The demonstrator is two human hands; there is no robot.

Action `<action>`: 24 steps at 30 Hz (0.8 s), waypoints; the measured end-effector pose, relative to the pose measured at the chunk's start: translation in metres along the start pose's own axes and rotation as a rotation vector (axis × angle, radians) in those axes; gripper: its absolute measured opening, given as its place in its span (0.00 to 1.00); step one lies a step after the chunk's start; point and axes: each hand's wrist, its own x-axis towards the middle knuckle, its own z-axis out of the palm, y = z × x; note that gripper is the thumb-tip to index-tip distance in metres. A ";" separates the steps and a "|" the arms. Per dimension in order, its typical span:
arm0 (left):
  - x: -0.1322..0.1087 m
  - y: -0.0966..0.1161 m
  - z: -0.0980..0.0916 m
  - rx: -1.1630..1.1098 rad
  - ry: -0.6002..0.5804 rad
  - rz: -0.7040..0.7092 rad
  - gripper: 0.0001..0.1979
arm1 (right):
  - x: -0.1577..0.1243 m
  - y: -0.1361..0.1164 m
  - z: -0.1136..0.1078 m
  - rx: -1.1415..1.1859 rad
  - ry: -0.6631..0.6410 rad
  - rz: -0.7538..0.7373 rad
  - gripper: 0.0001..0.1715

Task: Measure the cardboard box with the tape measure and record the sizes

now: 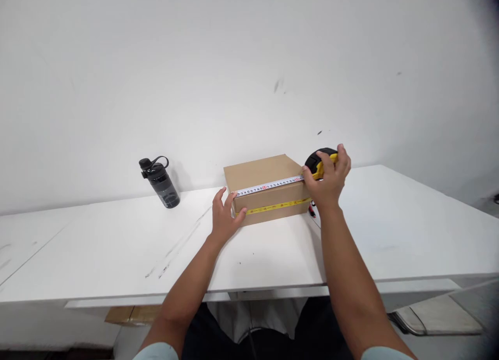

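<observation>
A brown cardboard box (pixel 260 174) with a band of yellow tape round its front stands on the white table (pixel 117 245). A white measuring tape blade (pixel 268 185) lies stretched along the box's front top edge. My left hand (pixel 225 214) presses the blade's end against the box's left front corner, fingers curled round that corner. My right hand (pixel 329 179) grips the black and yellow tape measure case (pixel 319 161) at the box's right corner.
A dark water bottle (pixel 160 182) with a loop lid stands on the table left of the box, near the white wall. A small red item (pixel 312 210) shows beside the box under my right wrist. A chair seat (pixel 436 314) sits low at right.
</observation>
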 end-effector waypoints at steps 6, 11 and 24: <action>0.000 0.003 0.000 -0.023 -0.023 -0.017 0.30 | 0.001 0.000 -0.005 0.040 -0.020 0.047 0.30; 0.000 0.004 -0.003 -0.040 -0.036 -0.005 0.29 | 0.001 -0.002 -0.009 0.060 -0.016 0.079 0.30; 0.003 0.004 -0.003 -0.072 -0.087 -0.054 0.29 | 0.005 0.027 -0.015 0.096 -0.094 0.161 0.34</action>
